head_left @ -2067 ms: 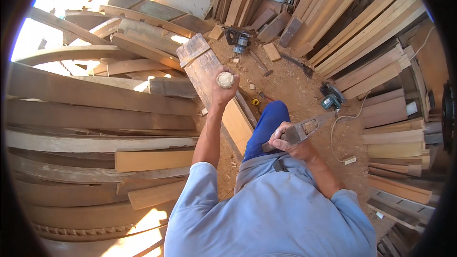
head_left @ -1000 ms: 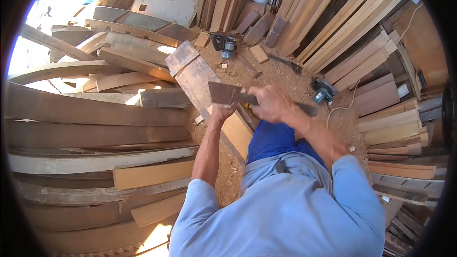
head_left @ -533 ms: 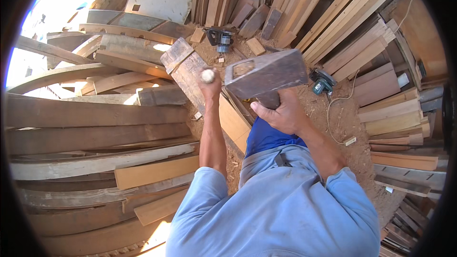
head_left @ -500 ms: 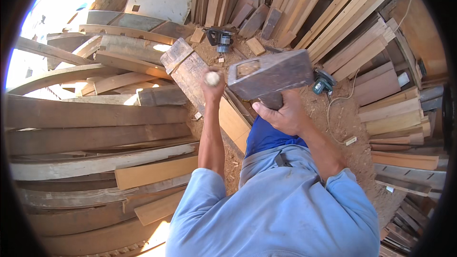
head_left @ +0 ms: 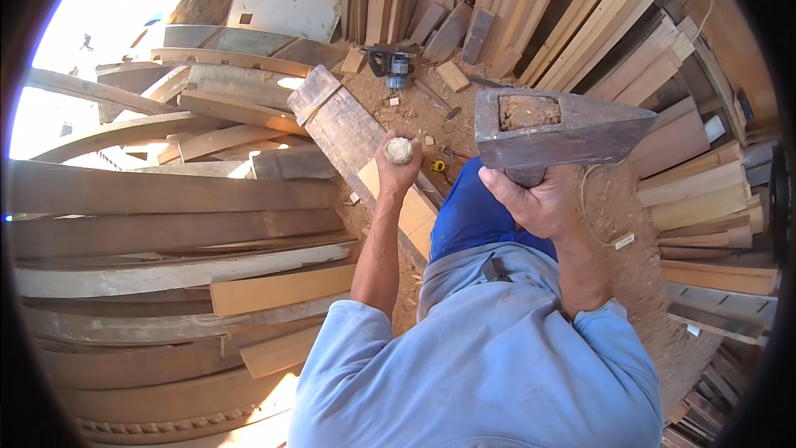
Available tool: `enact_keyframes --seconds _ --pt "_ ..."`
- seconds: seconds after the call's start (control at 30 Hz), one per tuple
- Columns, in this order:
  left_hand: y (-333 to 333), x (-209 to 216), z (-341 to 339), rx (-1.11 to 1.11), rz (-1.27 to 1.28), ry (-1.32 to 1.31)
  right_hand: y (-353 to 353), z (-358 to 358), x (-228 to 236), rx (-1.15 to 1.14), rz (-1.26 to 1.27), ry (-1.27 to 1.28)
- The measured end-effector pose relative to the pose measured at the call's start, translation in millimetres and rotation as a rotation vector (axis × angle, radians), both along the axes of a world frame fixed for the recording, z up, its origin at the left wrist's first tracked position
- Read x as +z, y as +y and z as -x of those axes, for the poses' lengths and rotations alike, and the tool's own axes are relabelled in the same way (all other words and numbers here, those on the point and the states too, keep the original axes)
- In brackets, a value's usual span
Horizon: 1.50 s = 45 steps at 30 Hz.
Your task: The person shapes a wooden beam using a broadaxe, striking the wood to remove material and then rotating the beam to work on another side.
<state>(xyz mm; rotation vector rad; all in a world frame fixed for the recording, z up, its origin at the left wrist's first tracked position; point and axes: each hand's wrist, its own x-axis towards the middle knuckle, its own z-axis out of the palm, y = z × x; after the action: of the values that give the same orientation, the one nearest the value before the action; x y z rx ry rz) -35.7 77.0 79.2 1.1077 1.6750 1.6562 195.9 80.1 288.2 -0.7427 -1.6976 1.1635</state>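
Note:
My left hand (head_left: 395, 172) is closed around an upright chisel (head_left: 399, 150). I see only the pale, battered round end of its handle; the blade is hidden below my fist. Under that hand lies a light piece of wood (head_left: 417, 222) along a worn, thick board (head_left: 336, 120) that slants away to the far left. My right hand (head_left: 543, 203) grips the short handle of a big dark wooden mallet (head_left: 572, 139). Its wedge-shaped head, with a hollowed, rough patch on top, is held up to the right, apart from the chisel.
A yellow tape measure (head_left: 439, 166) and a hammer (head_left: 440, 100) lie on the sawdust floor beyond my knees. Farther off sits a power tool (head_left: 395, 67). Stacked planks (head_left: 166, 228) fill the left; leaning boards (head_left: 609, 17) line the far right.
The mallet has swung right, away from the chisel, baring the hammer and tape measure. My left hand has shifted slightly right and nearer with the chisel. The view has turned a little.

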Motion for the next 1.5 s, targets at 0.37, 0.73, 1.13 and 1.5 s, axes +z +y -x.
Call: enact_keyframes --seconds 0.37,0.73,1.13,1.5 --pt "-37 -10 -24 -0.173 -0.205 0.222 16 13 -49 0.090 -0.246 -0.193" --pt "-32 -45 -3 -0.065 0.063 0.402 9 15 -74 0.194 -0.064 -0.706" --pt "45 8 64 -0.131 -0.088 0.211 15 24 -18 -0.025 -0.005 -0.015" --pt "71 -6 88 -0.142 -0.038 0.277 38 21 -14 -0.083 0.018 0.078"
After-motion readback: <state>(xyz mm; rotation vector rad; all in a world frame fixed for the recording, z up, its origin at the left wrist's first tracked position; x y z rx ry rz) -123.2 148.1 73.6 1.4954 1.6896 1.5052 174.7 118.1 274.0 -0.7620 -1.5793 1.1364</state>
